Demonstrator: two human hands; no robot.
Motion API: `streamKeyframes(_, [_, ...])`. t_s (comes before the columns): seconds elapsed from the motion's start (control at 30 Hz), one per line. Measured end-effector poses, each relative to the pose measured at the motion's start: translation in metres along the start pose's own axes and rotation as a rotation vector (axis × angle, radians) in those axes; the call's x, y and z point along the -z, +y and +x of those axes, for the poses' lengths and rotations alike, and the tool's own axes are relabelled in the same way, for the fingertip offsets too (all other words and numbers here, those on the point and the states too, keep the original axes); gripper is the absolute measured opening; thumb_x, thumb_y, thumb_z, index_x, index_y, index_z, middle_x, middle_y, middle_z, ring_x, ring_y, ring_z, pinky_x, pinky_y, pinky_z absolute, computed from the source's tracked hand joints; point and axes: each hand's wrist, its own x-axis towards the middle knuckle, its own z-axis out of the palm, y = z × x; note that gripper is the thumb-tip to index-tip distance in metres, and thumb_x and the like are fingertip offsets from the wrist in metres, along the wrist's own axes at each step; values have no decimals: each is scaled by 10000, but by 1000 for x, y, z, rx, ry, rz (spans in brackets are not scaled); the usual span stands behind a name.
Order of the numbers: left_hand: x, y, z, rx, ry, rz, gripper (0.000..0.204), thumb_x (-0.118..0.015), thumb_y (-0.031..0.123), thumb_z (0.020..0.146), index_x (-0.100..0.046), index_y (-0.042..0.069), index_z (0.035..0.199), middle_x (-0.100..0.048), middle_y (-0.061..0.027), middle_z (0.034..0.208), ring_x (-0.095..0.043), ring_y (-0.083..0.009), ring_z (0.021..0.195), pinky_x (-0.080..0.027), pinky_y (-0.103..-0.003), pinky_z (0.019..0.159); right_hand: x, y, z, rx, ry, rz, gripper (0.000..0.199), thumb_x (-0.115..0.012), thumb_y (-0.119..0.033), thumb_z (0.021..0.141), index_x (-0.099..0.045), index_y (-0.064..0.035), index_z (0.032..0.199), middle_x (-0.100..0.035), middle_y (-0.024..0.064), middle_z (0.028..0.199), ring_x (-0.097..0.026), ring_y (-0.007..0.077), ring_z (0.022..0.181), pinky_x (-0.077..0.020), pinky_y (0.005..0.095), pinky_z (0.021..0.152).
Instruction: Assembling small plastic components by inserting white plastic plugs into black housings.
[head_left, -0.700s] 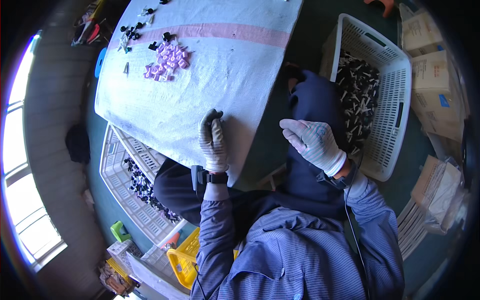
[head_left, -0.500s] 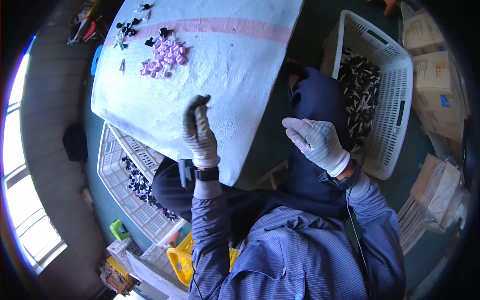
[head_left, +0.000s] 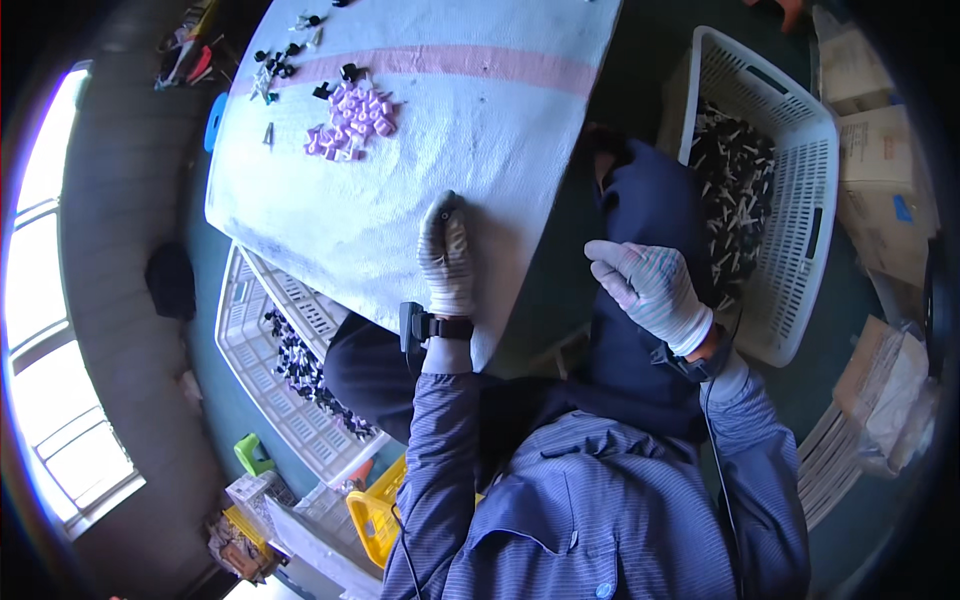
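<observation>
Both of my hands wear pale striped knit gloves. My left hand (head_left: 446,255) is over the right part of the white-covered table (head_left: 330,210), its fingers curled together and dark at the tips. Anything between them is too small to make out. Off the table's right edge, above my leg, my right hand (head_left: 655,292) is closed with fingers and thumb drawn together; what it holds, if anything, is hidden. Farther up the table lies a pile of small pink plastic pieces (head_left: 352,118). Beside it are several black caps (head_left: 272,66) with small white and clear parts.
On the right stands a white basket (head_left: 815,190) with many black and white small parts (head_left: 735,190). Another white basket (head_left: 255,365) with similar parts sits below the table at left. A yellow crate (head_left: 372,525) is near my left arm; cardboard boxes (head_left: 870,150) line the far right.
My left hand has moved right relative to the table's pink pile, and its fingers have drawn closer together. My right hand stays closed in nearly the same place. The whole view has shifted slightly.
</observation>
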Motion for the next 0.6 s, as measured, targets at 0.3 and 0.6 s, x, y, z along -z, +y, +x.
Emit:
streamKeyframes(0.3, [-8, 38, -7, 188, 188, -256, 352, -591, 168, 967, -543, -5, 1271, -659, -92, 1084, -614, -152, 985, -486, -292, 895, 3, 1, -6, 49, 36, -1, 160, -695, -128, 850, -656, -70, 993, -711, 78, 893, -693, 277, 757, -567, 355, 676])
streamKeyframes(0.6, [12, 19, -44, 154, 215, -156, 346, -621, 88, 938, -560, 29, 1274, -627, -43, 1108, -581, -111, 981, -464, -261, 907, -4, -2, 0, 86, -34, -43, 162, -685, -115, 858, -670, -53, 1007, -707, 116, 871, -695, 293, 789, -557, 352, 679])
